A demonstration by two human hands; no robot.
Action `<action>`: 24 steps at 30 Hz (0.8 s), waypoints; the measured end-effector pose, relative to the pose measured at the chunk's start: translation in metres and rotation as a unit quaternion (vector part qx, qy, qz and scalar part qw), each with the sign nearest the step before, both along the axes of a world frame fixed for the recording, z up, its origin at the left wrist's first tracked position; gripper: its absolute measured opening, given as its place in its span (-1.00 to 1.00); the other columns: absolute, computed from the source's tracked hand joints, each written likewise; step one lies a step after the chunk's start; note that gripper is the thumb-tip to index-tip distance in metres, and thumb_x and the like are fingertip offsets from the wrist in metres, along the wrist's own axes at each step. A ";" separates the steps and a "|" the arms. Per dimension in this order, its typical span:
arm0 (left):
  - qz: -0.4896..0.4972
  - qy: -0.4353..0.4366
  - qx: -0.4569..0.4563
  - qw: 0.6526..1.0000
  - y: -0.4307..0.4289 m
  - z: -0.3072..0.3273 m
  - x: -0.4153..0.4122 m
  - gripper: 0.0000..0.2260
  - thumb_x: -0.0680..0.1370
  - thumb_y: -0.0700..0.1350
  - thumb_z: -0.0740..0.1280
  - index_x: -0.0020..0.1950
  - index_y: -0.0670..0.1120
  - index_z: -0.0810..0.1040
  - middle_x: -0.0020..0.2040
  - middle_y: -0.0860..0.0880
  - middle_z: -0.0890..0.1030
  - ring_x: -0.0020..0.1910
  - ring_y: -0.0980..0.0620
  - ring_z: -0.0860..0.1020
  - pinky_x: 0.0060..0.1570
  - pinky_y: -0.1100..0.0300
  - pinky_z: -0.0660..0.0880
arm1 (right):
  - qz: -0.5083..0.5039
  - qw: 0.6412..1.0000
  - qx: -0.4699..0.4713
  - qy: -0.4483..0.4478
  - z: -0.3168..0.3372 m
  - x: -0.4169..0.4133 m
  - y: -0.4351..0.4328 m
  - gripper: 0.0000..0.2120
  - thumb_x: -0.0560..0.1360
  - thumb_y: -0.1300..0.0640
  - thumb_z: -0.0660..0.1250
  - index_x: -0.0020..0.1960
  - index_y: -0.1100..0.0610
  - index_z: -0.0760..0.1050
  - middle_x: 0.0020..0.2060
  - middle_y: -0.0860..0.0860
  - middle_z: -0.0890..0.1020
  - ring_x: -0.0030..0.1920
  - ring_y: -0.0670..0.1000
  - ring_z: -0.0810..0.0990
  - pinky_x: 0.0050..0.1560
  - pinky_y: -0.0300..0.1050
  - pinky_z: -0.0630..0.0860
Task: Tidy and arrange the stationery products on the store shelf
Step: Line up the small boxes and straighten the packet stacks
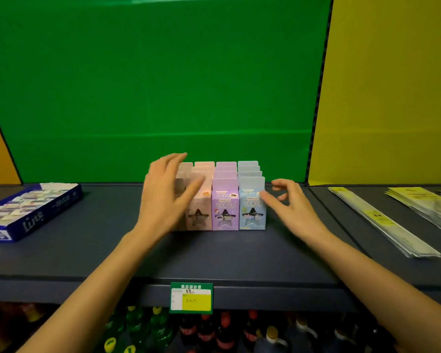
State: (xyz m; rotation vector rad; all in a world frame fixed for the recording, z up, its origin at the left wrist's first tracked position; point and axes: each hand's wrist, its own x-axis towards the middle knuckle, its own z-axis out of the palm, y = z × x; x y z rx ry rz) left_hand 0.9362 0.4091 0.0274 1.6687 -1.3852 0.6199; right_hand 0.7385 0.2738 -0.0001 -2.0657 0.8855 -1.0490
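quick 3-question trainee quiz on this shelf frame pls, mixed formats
1. True or false: the blue tray lies left of the block of small boxes.
2. Which colour is the front box nearest the right hand? A pink, B purple, C blue.
3. Fill in: below the shelf stand ___.
Key: 1 true; 2 C, the blue box; 3 bottles.

The blue display box (34,220) reads "line"; other print is too blurred.
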 end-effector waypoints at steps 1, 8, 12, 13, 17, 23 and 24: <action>0.002 0.084 -0.013 0.996 0.003 -0.006 0.013 -0.44 0.50 0.17 0.14 0.38 -0.15 0.34 0.35 -0.12 0.40 0.33 -0.03 0.31 0.26 0.26 0.17 | -0.004 0.998 0.047 -0.034 0.001 0.002 0.000 -0.54 0.53 -0.08 0.19 0.34 0.11 0.29 0.27 -0.01 0.39 0.17 -0.07 0.38 0.12 -0.20 0.30; -0.186 0.648 0.026 0.738 -0.002 -0.014 0.031 -0.57 0.60 0.16 -0.05 0.07 -0.07 0.50 -0.07 0.01 0.63 -0.14 0.06 0.60 -0.02 0.08 0.45 | 0.027 0.933 0.319 -0.165 -0.002 0.032 -0.003 -0.36 0.54 -0.27 -0.13 0.51 0.05 0.01 0.51 0.01 0.14 0.49 0.01 0.14 0.49 0.02 0.07; -0.203 0.663 0.031 0.720 -0.010 -0.020 0.038 -0.53 0.58 0.21 -0.04 -0.11 -0.02 0.56 -0.39 0.00 0.69 -0.26 -0.01 0.64 -0.19 0.07 0.49 | 0.085 0.910 0.357 -0.192 0.001 0.043 0.005 -0.44 0.56 -0.24 -0.18 0.20 0.00 0.46 0.23 0.14 0.54 0.08 0.07 0.58 0.01 0.00 0.49; -0.207 0.661 0.029 0.721 -0.011 -0.021 0.040 -0.53 0.57 0.22 -0.04 -0.11 -0.02 0.57 -0.38 0.00 0.70 -0.29 -0.01 0.65 -0.18 0.07 0.50 | 0.086 0.910 0.360 -0.189 0.000 0.046 0.005 -0.45 0.55 -0.25 -0.18 0.05 -0.02 0.51 0.14 0.16 0.60 -0.04 0.06 0.61 -0.05 -0.02 0.52; -0.228 0.652 0.032 0.722 -0.014 -0.022 0.039 -0.53 0.57 0.22 -0.04 -0.12 0.00 0.58 -0.39 0.00 0.70 -0.42 0.05 0.66 -0.19 0.07 0.49 | 0.067 0.910 0.360 -0.195 -0.004 0.050 0.003 -0.45 0.55 -0.26 -0.17 -0.08 -0.04 0.55 -0.10 0.08 0.65 -0.12 0.06 0.62 -0.09 -0.05 0.53; -0.230 0.653 0.052 0.720 -0.012 -0.022 0.041 -0.51 0.58 0.22 -0.08 -0.08 0.00 0.56 -0.28 -0.04 0.70 -0.32 0.01 0.66 -0.21 0.08 0.49 | 0.058 0.920 0.343 -0.181 -0.003 0.050 0.005 -0.44 0.56 -0.24 -0.18 -0.06 -0.01 0.53 -0.08 0.10 0.63 -0.12 0.05 0.61 -0.11 -0.09 0.52; -0.224 0.652 0.051 0.722 -0.011 -0.021 0.039 -0.52 0.59 0.21 -0.08 -0.06 -0.01 0.55 -0.18 -0.07 0.68 -0.23 -0.01 0.64 -0.19 0.09 0.48 | 0.057 0.923 0.338 -0.174 -0.001 0.048 0.006 -0.43 0.56 -0.24 -0.19 0.01 0.01 0.52 -0.03 0.12 0.63 -0.07 0.06 0.61 -0.09 -0.10 0.51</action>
